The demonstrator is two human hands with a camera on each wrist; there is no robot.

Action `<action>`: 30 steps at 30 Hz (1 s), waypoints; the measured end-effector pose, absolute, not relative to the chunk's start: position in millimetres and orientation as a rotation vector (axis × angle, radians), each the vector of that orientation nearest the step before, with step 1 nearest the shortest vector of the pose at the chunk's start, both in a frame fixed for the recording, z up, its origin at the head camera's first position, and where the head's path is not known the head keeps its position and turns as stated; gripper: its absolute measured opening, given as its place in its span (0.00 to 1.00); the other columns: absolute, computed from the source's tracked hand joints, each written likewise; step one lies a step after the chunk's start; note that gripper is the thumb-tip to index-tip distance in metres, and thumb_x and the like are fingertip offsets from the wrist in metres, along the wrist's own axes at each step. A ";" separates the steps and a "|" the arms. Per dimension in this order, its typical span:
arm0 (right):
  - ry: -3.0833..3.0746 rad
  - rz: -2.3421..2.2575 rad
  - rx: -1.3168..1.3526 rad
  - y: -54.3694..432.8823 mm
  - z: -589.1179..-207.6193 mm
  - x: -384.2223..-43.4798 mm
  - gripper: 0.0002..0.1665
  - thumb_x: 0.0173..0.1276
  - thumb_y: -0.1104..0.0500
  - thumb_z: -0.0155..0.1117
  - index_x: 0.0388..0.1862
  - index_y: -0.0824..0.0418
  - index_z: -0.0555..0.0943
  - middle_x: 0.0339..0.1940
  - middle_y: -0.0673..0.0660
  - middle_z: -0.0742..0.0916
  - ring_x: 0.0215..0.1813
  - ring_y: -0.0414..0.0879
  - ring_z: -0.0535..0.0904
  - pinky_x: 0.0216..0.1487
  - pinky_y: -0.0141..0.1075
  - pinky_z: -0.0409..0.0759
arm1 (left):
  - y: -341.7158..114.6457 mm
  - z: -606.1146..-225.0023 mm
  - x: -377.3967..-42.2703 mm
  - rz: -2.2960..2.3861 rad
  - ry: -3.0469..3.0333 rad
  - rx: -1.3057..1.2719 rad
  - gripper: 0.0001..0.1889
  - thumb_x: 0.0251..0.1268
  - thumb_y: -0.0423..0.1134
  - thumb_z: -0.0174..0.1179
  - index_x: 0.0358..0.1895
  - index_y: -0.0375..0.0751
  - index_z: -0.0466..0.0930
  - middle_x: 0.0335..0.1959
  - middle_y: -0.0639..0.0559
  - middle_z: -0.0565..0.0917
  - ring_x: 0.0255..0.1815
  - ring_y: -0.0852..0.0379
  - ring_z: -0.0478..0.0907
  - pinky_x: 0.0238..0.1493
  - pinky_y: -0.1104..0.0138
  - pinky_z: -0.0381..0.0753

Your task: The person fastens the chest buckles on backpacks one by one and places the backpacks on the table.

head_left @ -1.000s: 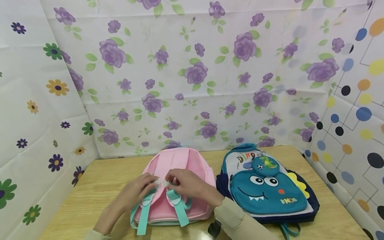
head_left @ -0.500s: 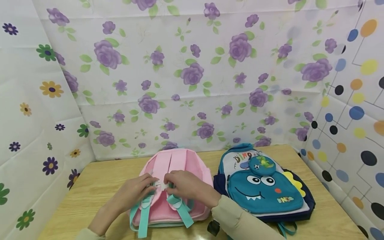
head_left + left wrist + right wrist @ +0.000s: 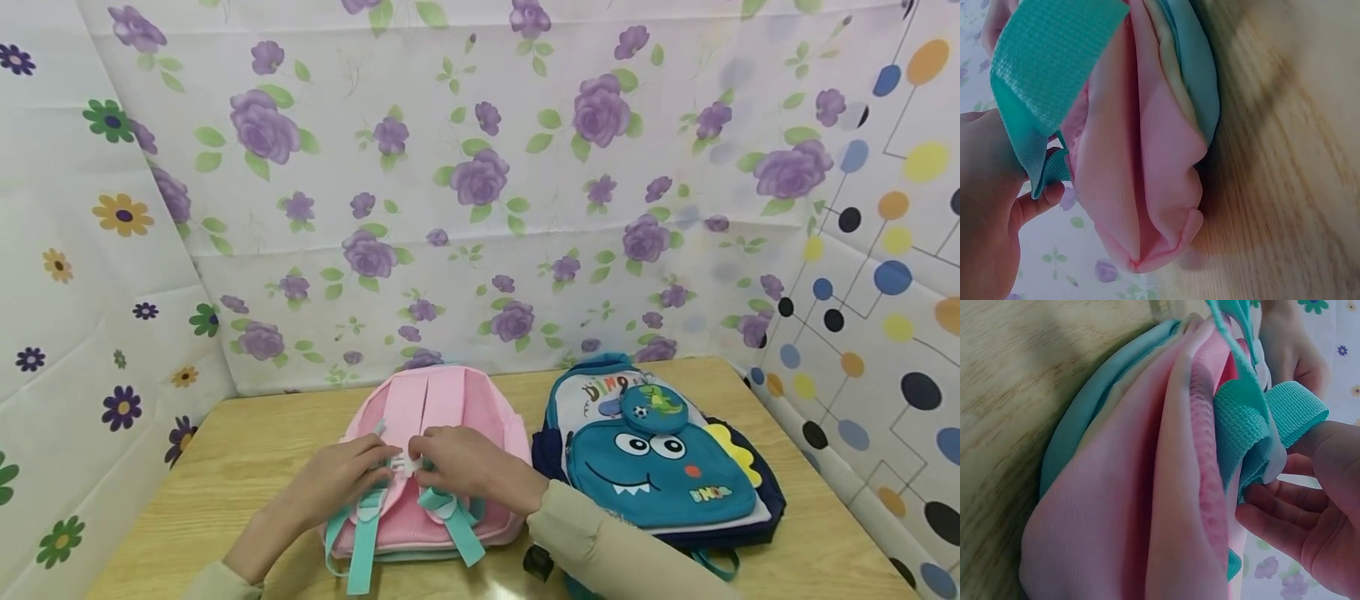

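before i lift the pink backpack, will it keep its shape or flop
The pink backpack will probably sag: its fabric side folds into creases. Its loose teal webbing ends may dangle. Lying broad side down, it likely won't roll.

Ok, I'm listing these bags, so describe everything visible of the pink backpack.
The pink fabric backpack lies front down on the tan wood-grain table, left of the blue fabric dinosaur backpack. Its back panel looks like mesh; two broad pink shoulder straps run down it to flat turquoise webbing straps with loose ends. Turquoise also edges its underside. The left grip and right grip pinch the white plastic buckle between the straps; I cannot tell whether it is fastened.
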State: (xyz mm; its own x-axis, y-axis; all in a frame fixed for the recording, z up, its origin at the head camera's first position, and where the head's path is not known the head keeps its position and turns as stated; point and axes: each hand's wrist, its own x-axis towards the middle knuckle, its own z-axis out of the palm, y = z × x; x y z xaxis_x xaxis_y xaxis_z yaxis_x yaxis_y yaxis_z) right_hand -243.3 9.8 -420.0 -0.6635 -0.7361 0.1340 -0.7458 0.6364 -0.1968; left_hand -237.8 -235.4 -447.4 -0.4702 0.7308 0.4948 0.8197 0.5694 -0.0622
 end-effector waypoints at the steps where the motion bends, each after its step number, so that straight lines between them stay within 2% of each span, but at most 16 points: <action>1: -2.804 0.355 1.275 9.5 -419.4 -243.4 0.11 0.70 0.51 0.63 0.49 0.48 0.82 0.39 0.45 0.84 0.30 0.31 0.73 0.33 0.24 0.72 | -235.6 -447.2 -237.9 -0.243 -2.333 -1.248 0.16 0.60 0.42 0.69 0.52 0.49 0.84 0.42 0.61 0.82 0.35 0.68 0.79 0.35 0.71 0.80; 8: -2.786 0.324 1.301 8.1 -419.5 -246.6 0.11 0.70 0.51 0.63 0.49 0.50 0.82 0.39 0.46 0.84 0.30 0.32 0.73 0.33 0.25 0.72 | -234.3 -447.2 -239.5 -0.212 -2.323 -1.243 0.18 0.58 0.42 0.71 0.52 0.48 0.85 0.41 0.61 0.81 0.35 0.67 0.79 0.34 0.70 0.80; 15: -2.807 0.347 1.262 7.3 -424.3 -246.3 0.13 0.70 0.50 0.63 0.50 0.50 0.82 0.38 0.44 0.83 0.30 0.32 0.73 0.33 0.24 0.72 | -228.8 -449.6 -238.3 -0.206 -2.279 -1.242 0.17 0.59 0.44 0.70 0.51 0.46 0.85 0.38 0.59 0.82 0.28 0.69 0.75 0.28 0.76 0.76; 23: -2.818 0.434 1.167 11.2 -422.8 -244.9 0.12 0.68 0.50 0.65 0.47 0.52 0.83 0.36 0.45 0.82 0.30 0.31 0.72 0.33 0.23 0.72 | -228.9 -450.8 -238.2 -0.205 -2.280 -1.212 0.17 0.58 0.43 0.71 0.50 0.42 0.85 0.39 0.58 0.83 0.32 0.66 0.79 0.33 0.72 0.80; 30: -2.815 0.440 1.168 10.3 -420.3 -244.9 0.12 0.69 0.50 0.65 0.47 0.51 0.83 0.35 0.44 0.82 0.29 0.31 0.73 0.32 0.24 0.72 | -229.4 -448.0 -237.2 -0.196 -2.259 -1.227 0.16 0.60 0.44 0.69 0.50 0.44 0.85 0.41 0.58 0.83 0.34 0.65 0.81 0.34 0.70 0.81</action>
